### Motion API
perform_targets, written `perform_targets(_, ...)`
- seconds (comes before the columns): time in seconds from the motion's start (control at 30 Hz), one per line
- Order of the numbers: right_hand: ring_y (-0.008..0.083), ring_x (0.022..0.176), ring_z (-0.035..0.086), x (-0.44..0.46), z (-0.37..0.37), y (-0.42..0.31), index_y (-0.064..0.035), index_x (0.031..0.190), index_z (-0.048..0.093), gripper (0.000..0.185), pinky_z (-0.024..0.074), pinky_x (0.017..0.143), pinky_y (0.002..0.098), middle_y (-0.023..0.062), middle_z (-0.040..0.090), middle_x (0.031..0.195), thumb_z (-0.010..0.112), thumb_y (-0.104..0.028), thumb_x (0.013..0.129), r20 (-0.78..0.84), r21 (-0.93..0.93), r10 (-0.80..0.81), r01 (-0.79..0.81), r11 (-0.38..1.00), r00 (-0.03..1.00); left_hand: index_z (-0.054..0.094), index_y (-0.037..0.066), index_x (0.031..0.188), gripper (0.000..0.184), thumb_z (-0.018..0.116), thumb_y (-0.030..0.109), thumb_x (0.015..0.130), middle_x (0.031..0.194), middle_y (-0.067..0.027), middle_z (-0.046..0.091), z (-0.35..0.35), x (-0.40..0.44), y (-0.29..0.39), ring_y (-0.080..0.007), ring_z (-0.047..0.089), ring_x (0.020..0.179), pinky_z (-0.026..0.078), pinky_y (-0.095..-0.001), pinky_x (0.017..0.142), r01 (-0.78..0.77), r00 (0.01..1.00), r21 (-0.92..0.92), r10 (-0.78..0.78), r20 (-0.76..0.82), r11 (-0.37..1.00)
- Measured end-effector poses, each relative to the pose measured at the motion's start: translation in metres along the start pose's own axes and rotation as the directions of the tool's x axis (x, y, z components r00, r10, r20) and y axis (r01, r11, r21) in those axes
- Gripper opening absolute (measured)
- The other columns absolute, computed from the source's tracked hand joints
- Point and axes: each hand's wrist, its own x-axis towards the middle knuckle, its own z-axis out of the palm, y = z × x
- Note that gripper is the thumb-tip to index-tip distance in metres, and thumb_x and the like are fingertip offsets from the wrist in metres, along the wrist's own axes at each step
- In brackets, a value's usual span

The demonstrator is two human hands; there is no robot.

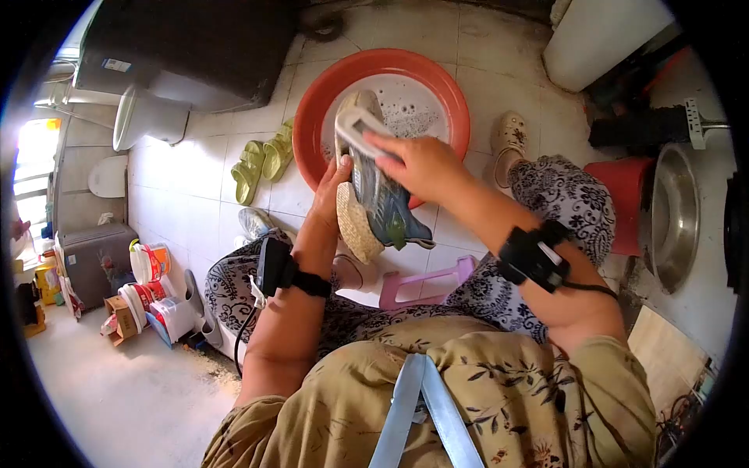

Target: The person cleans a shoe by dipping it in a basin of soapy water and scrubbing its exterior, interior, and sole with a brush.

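Note:
A grey-blue sneaker (378, 207) with a cream sole is held up on its side over the near rim of a red basin (307, 117). My left hand (331, 196) grips the shoe along its sole side, with part of the fingers hidden behind it. In my right hand (425, 165) is a white scrub brush (351, 125), laid against the upper part of the shoe. Its bristles are hidden from me. Foamy water (415, 113) with bubbles fills the basin's bottom.
Green slippers (261, 162) and another light shoe (253, 223) lie left of the basin. A pink-purple plastic stool (427, 285) stands between my legs. On the right are a red bucket (616, 199) and a metal bowl (675, 222); tubs (150, 264) crowd the left.

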Motion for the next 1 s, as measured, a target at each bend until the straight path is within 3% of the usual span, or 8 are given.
perform_targets(0.13, 0.0301, 0.077, 0.062, 0.025, 0.001, 0.026, -0.0236, 0.125, 0.05, 0.043, 0.0474, 0.071, 0.0374, 0.0188, 0.063, 0.087, 0.056, -0.032, 0.083, -0.27, 0.035, 0.213, -0.212, 0.977, 0.939, 0.039, 0.006, 0.127, 0.042, 0.045, 0.029, 0.093, 0.11, -0.014, 0.056, 0.004, -0.007, -0.009, -0.0276, 0.06, 0.094, 0.052, -0.0412, 0.079, 0.134, 0.991, -0.159, -0.128, 0.05, 0.978)
perform_targets(0.27, 0.0262, 0.092, 0.061, 0.022, -0.003, 0.022, -0.0177, 0.127, 0.048, 0.045, 0.0456, 0.078, 0.0311, 0.018, 0.057, 0.114, 0.056, -0.03, 0.085, -0.256, 0.282, 0.198, -0.123, 0.951, 0.946, 0.038, 0.006, 0.129, 0.045, 0.045, 0.033, 0.093, 0.111, -0.0146, 0.057, 0.001, -0.01, 0.006, -0.0284, 0.06, 0.095, 0.051, -0.0415, 0.081, 0.112, 0.994, -0.134, -0.11, 0.023, 0.985)
perform_targets(0.4, 0.0311, 0.096, 0.059, 0.02, 0.007, 0.021, -0.0101, 0.126, 0.047, 0.048, 0.0448, 0.082, 0.0337, 0.0225, 0.059, 0.106, 0.057, -0.028, 0.083, -0.252, 0.455, 0.136, -0.007, 0.891, 0.958, 0.037, 0.007, 0.13, 0.047, 0.046, 0.034, 0.092, 0.114, -0.0144, 0.055, -0.002, -0.016, 0.009, -0.0279, 0.058, 0.098, 0.05, -0.0413, 0.083, -0.064, 0.998, -0.069, 0.063, -0.024, 0.996)
perform_targets(0.57, 0.0185, 0.107, 0.052, 0.007, 0.015, 0.008, -0.0037, 0.132, 0.039, 0.058, 0.0379, 0.092, 0.0278, 0.0156, 0.055, 0.119, 0.061, -0.023, 0.082, 0.102, 0.796, 0.081, -0.13, 0.591, 0.991, 0.034, 0.007, 0.131, 0.05, 0.047, 0.034, 0.091, 0.118, -0.0143, 0.053, -0.007, -0.017, 0.009, -0.0283, 0.054, 0.105, 0.046, -0.0426, 0.09, -0.166, 0.98, 0.005, 0.165, -0.111, 0.986)
perform_targets(0.8, 0.0127, 0.106, 0.048, 0.002, 0.021, -0.001, -0.0036, 0.138, 0.029, 0.062, 0.0392, 0.09, 0.0251, 0.008, 0.047, 0.124, 0.058, -0.009, 0.083, 0.199, 0.808, -0.007, -0.16, 0.567, 0.98, 0.035, 0.008, 0.131, 0.058, 0.051, 0.043, 0.088, 0.119, -0.014, 0.053, -0.047, 0.001, -0.014, -0.0284, 0.053, 0.106, 0.043, -0.0424, 0.092, -0.182, 0.982, -0.165, 0.17, -0.082, 0.969)
perform_targets(0.9, 0.012, 0.105, 0.048, 0.001, 0.024, 0.0, -0.004, 0.138, 0.03, 0.061, 0.0392, 0.09, 0.0243, 0.0071, 0.048, 0.123, 0.057, -0.007, 0.083, 0.21, 0.795, -0.031, -0.152, 0.587, 0.977, 0.035, 0.008, 0.131, 0.057, 0.052, 0.041, 0.088, 0.12, -0.0141, 0.051, -0.032, -0.002, -0.017, -0.029, 0.052, 0.106, 0.043, -0.0425, 0.092, -0.271, 0.945, 0.027, 0.271, -0.185, 0.962)
perform_targets(0.97, 0.0108, 0.102, 0.049, -0.002, 0.023, -0.001, -0.0045, 0.138, 0.03, 0.059, 0.0398, 0.088, 0.023, 0.0058, 0.049, 0.121, 0.055, -0.006, 0.084, 0.227, 0.803, -0.048, -0.159, 0.574, 0.973, 0.032, 0.011, 0.134, 0.058, 0.057, 0.032, 0.086, 0.12, -0.0147, 0.052, 0.017, -0.027, 0.008, -0.0289, 0.054, 0.104, 0.046, -0.0412, 0.089, 0.075, 0.964, -0.255, -0.135, -0.228, 0.964)
perform_targets(1.0, 0.0142, 0.102, 0.053, -0.001, 0.024, -0.006, -0.0063, 0.132, 0.041, 0.056, 0.0398, 0.09, 0.0263, 0.0135, 0.057, 0.116, 0.059, -0.013, 0.079, 0.145, 0.858, -0.04, -0.106, 0.503, 0.989, 0.043, 0.001, 0.124, 0.058, 0.058, 0.04, 0.084, 0.11, -0.0155, 0.058, 0.024, -0.026, 0.008, -0.0293, 0.058, 0.098, 0.046, -0.0398, 0.089, 0.016, 0.976, -0.175, -0.053, -0.209, 0.984)
